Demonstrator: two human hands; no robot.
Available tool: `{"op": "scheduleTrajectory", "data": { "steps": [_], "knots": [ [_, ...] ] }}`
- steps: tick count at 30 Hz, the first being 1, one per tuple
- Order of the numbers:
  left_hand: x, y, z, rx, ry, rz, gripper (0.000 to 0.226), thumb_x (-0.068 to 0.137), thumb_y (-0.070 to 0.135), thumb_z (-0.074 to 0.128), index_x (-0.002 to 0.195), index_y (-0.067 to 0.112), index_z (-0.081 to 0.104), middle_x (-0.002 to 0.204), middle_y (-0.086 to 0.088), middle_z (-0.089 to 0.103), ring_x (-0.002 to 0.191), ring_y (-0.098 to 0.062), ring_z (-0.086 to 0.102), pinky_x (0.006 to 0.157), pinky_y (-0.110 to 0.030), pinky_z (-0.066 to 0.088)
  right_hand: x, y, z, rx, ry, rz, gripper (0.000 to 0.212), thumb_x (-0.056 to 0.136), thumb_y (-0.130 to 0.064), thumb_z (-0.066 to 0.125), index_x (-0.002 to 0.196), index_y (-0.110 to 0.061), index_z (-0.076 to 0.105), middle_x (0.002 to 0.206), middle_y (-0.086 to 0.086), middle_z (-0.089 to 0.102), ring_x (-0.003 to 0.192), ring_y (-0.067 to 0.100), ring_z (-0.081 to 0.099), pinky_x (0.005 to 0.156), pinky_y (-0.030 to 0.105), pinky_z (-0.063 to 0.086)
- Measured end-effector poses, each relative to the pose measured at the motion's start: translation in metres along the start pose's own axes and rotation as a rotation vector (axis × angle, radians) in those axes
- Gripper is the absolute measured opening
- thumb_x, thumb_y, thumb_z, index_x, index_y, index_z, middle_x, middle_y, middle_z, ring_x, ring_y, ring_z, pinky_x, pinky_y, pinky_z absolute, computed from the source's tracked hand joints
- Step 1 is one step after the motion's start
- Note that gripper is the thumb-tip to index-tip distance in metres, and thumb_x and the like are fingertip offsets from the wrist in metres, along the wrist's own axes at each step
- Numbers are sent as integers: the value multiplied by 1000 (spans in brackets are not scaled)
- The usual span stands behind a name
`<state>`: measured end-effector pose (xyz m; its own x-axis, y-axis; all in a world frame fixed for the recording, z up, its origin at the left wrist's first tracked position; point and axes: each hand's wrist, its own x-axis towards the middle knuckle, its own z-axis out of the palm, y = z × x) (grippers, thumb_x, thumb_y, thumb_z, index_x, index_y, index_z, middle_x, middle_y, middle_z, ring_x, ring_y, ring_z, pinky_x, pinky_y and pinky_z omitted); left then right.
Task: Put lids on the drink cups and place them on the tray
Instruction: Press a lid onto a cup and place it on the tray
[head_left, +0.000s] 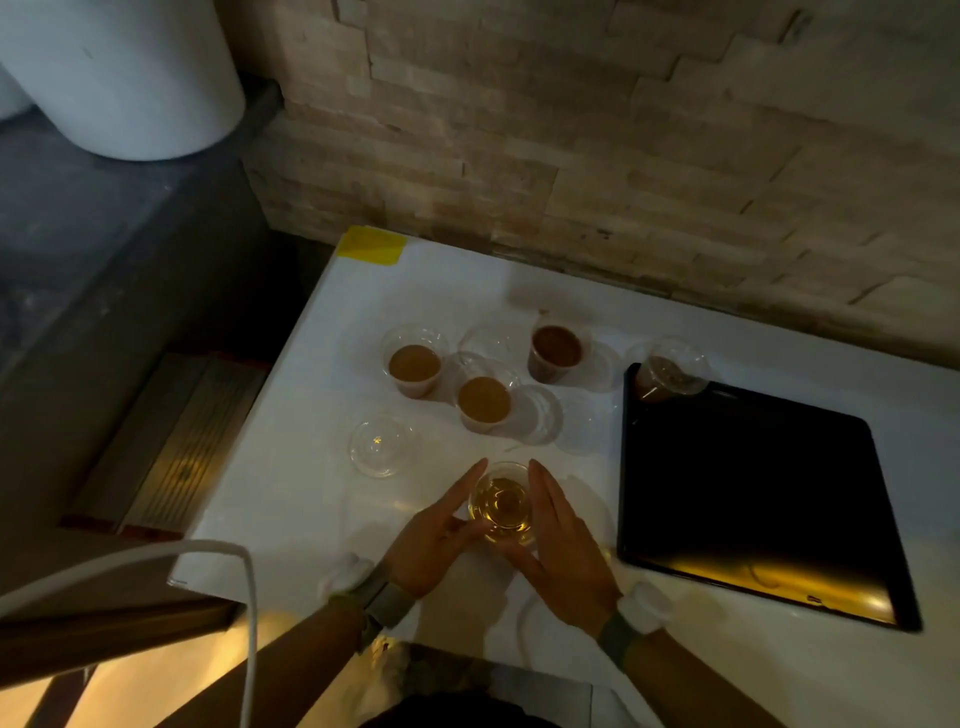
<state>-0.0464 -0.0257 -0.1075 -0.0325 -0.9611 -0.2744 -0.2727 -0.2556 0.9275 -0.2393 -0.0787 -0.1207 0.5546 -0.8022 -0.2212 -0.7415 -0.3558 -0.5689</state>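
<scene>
Both hands bracket the amber drink cup (503, 505) at the near edge of the white table (519, 291). The left hand (441, 535) and right hand (563, 540) keep their fingers straight and together, palms pressing in on the rim from either side, I'd guess to snap a clear lid down evenly; whether it is fully seated I cannot tell. A spare lid (382, 447) lies just to the left. Three open brown drinks (483, 402) stand farther back among more loose lids. One lidded cup (670, 371) already stands on the far corner of the black tray (753, 509), leaving room for the rest.
</scene>
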Motion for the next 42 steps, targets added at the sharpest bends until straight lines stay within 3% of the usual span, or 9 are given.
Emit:
{"op": "scheduleTrajectory", "data": {
  "steps": [3,6,12,20,23,28,32,36,42],
  "knots": [
    [-4,2,12,-152,165,-42,46,94,39,50,131,58,32,132,17,53,96,-4,65,83,-35,57,-4,-12,15,103,98,108,100,81,-85,28,156,-25,0,164,1,14,149,15,16,118,32,19],
    [-2,7,14,-139,241,-78,39,97,35,48,126,60,38,127,5,62,95,-8,67,81,-33,58,-1,-7,8,146,137,133,102,73,-90,42,152,-33,10,158,-1,27,141,12,29,112,29,28],
    [5,5,6,71,131,-16,46,100,38,37,129,69,20,145,12,43,125,-16,51,99,-45,49,12,8,-10,-50,16,-29,93,80,-86,39,146,-52,-17,162,-17,10,140,-4,8,114,28,18],
    [11,22,5,-29,130,-24,37,99,37,37,134,50,33,136,10,52,120,-18,55,99,-46,49,8,-17,12,328,122,184,109,69,-84,54,153,-23,20,154,5,37,137,22,43,111,45,42],
    [10,22,4,-112,131,-76,39,100,33,38,137,45,34,123,15,56,100,-15,65,77,-36,59,4,-22,13,755,91,283,111,60,-76,73,150,-35,23,149,-1,41,133,17,45,109,49,42],
    [5,17,10,-379,215,-255,17,96,25,52,109,34,58,111,2,65,89,-20,71,64,-21,56,-7,-12,18,906,98,206,84,78,-37,78,146,-41,28,127,-33,54,116,-13,52,86,8,48],
    [8,19,15,-410,212,-286,16,96,22,50,107,27,61,114,-6,64,102,-29,66,78,-38,59,-7,-15,11,1014,104,192,53,73,-27,79,118,-49,62,116,-25,67,112,-1,61,88,18,54],
    [14,34,22,-425,196,-303,18,97,29,48,106,29,63,113,-2,66,96,-26,69,72,-30,59,-14,0,4,1004,100,235,58,81,-12,76,133,-26,53,127,-11,66,119,9,60,89,18,52],
    [47,78,59,-500,44,-293,18,92,27,55,107,30,64,106,3,71,90,-25,72,69,-25,58,-27,44,-43,974,239,279,62,83,-30,78,138,-33,49,125,-22,63,117,3,60,89,17,51]
  ]
}}
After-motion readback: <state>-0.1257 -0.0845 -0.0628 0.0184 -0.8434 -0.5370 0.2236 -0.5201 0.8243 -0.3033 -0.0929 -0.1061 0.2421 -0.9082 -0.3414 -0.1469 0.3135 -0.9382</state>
